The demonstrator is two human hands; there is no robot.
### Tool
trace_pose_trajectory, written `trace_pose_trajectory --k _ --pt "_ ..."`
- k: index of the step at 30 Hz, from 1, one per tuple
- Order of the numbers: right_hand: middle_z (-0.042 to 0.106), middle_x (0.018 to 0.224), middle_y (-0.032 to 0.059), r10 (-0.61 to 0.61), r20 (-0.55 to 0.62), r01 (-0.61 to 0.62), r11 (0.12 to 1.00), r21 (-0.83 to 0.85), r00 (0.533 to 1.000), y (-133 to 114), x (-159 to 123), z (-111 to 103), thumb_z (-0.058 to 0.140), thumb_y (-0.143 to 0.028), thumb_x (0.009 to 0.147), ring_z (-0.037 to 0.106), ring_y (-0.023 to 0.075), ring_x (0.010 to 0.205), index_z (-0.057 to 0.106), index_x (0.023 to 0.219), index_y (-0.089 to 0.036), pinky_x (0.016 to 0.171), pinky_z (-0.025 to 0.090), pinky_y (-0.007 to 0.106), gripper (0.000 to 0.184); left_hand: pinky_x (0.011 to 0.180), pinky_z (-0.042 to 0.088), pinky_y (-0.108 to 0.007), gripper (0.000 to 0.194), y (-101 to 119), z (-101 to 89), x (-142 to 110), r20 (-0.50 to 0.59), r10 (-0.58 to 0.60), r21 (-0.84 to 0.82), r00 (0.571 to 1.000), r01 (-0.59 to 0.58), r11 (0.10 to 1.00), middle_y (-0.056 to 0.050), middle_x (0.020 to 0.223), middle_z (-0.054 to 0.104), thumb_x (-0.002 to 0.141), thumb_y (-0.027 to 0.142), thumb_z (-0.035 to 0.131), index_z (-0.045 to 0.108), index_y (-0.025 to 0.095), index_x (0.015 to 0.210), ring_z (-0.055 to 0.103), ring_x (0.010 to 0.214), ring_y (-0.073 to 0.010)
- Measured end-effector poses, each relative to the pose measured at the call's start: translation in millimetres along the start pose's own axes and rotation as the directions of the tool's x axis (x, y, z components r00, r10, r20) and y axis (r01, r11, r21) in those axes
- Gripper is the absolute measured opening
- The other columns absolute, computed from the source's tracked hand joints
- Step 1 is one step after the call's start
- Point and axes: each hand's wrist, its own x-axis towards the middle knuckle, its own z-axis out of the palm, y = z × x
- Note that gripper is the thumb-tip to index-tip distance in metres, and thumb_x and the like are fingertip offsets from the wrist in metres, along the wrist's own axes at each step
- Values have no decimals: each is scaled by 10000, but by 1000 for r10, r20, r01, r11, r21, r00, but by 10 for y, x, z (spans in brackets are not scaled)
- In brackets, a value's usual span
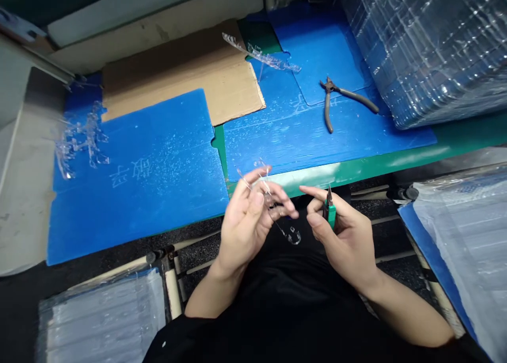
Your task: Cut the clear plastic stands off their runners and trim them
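Note:
My left hand (249, 215) pinches a clear plastic sprue with small moulded parts (287, 231), held just in front of the bench edge. The sprue runs from above the fingers down to a clear part hanging below them. My right hand (340, 231) is closed round small green-handled cutters (330, 210), their tip pointing up, a short way right of the clear piece. Both hands hover over my lap, close together but apart.
Blue plastic sheets (150, 178) and a cardboard sheet (186, 72) cover the green bench. Grey-handled pliers (340, 96) lie at the right. Clear plastic scraps (79, 141) sit at the far left, another clear sprue (261, 54) at the back. Stacked clear trays (431, 46) stand right.

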Motion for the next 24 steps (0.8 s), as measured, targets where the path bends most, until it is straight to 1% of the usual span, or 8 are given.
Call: trace_pose_trajectory --k 3,5,10,16,18,20,22,24 --pt "614 793 -37 79 24 -79 997 19 997 51 -14 48 710 -347 1073 468 67 558 804 1260 -263 509 395 218 225 1020 673 -392 385 145 -38 105 -131 30 -22 991 -33 999 -45 1099 746 1046 261 718 580 219 1403 795 1019 -183" --pt "600 773 -40 129 53 -130 991 15 990 85 -26 77 717 -358 1071 454 63 554 821 1230 -271 511 385 218 210 1088 647 -410 421 208 -104 142 -192 71 -9 979 -74 997 -45 1121 761 1026 251 747 566 229 1405 806 1058 -193" --pt "539 736 -43 217 166 -232 969 84 962 120 -37 177 747 -404 1049 408 64 553 835 1229 -271 485 327 216 241 1164 602 -453 496 267 -244 103 -258 164 44 952 -158 986 -66 1227 775 1026 294 757 509 277 1456 792 1202 -248" --pt "542 707 -48 274 262 -310 944 109 925 91 14 376 809 -400 997 399 56 536 848 1116 -242 481 311 210 202 1152 610 -450 641 320 -338 -16 -299 228 39 927 -227 973 -64 1273 780 1061 319 701 363 340 1606 783 1232 -250" --pt "562 703 -45 267 272 -297 952 75 924 59 35 438 822 -412 982 409 60 533 844 1071 -231 490 336 213 202 1103 637 -423 684 356 -385 -68 -306 259 79 916 -246 966 -54 1290 775 1074 332 676 305 386 1646 800 1184 -239" --pt "607 701 -34 231 259 -235 972 -16 938 16 35 492 821 -416 976 470 79 552 842 1032 -228 529 407 223 197 1009 673 -387 675 400 -441 -153 -316 304 170 899 -261 950 -50 1280 771 1090 357 644 288 410 1661 821 1086 -226" --pt "691 742 -9 170 229 -141 980 -137 959 -19 8 539 825 -418 965 583 117 614 844 1005 -232 607 499 243 191 910 692 -361 643 445 -512 -283 -346 383 316 856 -278 907 -68 1249 766 1095 394 627 324 376 1663 821 1012 -227" --pt "778 848 23 117 206 -64 966 -249 971 -17 -23 588 839 -438 943 696 168 719 848 1004 -238 709 572 273 210 833 693 -344 629 484 -621 -451 -381 473 472 794 -273 838 -94 1220 755 1089 428 631 376 317 1654 808 957 -229"
